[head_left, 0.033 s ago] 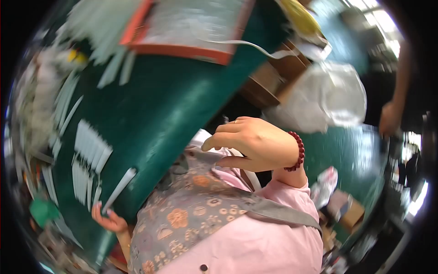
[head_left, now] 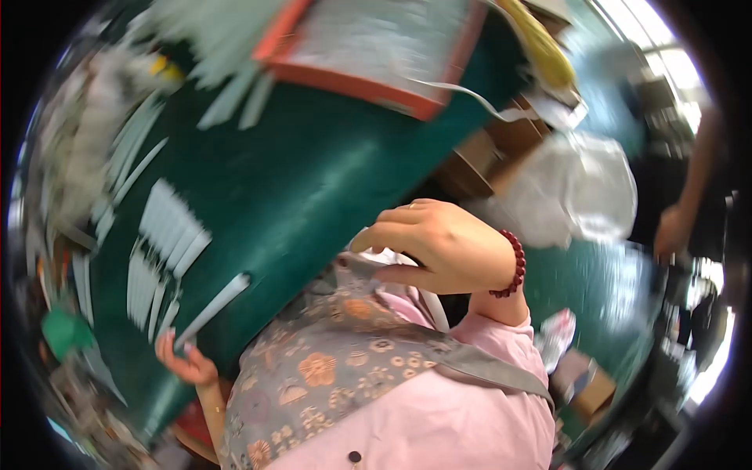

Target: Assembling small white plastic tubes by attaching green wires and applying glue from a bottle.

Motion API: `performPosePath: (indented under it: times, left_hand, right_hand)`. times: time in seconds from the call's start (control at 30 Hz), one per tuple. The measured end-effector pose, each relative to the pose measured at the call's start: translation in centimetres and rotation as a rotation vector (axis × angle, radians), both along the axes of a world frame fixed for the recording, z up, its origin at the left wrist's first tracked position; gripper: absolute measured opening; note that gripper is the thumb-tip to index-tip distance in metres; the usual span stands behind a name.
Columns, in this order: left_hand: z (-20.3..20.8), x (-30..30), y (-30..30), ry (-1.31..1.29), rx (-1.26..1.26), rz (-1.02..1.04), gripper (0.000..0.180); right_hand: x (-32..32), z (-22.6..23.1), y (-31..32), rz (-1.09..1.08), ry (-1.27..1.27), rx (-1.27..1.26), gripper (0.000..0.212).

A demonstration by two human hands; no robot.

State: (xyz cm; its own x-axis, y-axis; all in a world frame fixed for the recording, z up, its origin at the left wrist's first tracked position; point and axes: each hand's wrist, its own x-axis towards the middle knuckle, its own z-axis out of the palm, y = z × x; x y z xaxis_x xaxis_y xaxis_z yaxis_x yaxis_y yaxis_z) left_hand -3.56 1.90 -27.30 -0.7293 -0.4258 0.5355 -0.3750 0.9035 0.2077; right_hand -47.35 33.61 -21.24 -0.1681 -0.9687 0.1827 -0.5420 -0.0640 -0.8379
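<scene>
My left hand (head_left: 188, 362), at the lower left over the green table, has its fingers and thumb closed about the lower end of a slim white strip (head_left: 215, 309). The strip slants up and right from the fingertips. Just beyond that hand lie two rows of similar pale strips, an upper row (head_left: 174, 227) and a lower row (head_left: 143, 291). My right hand (head_left: 440, 241), with a dark red bead bracelet (head_left: 515, 262) on its wrist, hovers before my chest. Its fingers are loosely bent, a gap parts them from the thumb, and nothing shows in it.
An orange-red box (head_left: 356, 86) holding clear plastic stands on the green table (head_left: 274, 168). More pale strips (head_left: 223, 43) fan out left of it. Past the table edge are a brown carton (head_left: 478, 164) and a translucent bag (head_left: 580, 192). Another person's hand (head_left: 672, 231) hangs at the far right.
The view has turned slightly, so the table and its strips sit a little differently in the picture. Both hands keep the same pose.
</scene>
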Motion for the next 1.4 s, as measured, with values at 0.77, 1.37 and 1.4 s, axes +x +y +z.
performPosePath:
  times: [0.77, 1.37, 1.4]
  left_hand:
    - [6.3, -2.3, -3.2, -0.065, 0.347, 0.142, 0.032]
    - [7.6, -5.4, -5.0, 0.182, 0.579, 0.044, 0.040]
    - [7.5, -5.6, -4.8, 0.179, 0.551, 0.091, 0.035]
  right_hand:
    - [16.3, -1.7, -26.2, 0.099, 0.596, -0.080, 0.040]
    - [17.3, -1.0, -27.6, 0.223, 0.237, 0.040, 0.034]
    - [17.4, -1.0, -27.7, 0.223, 0.212, 0.010, 0.038]
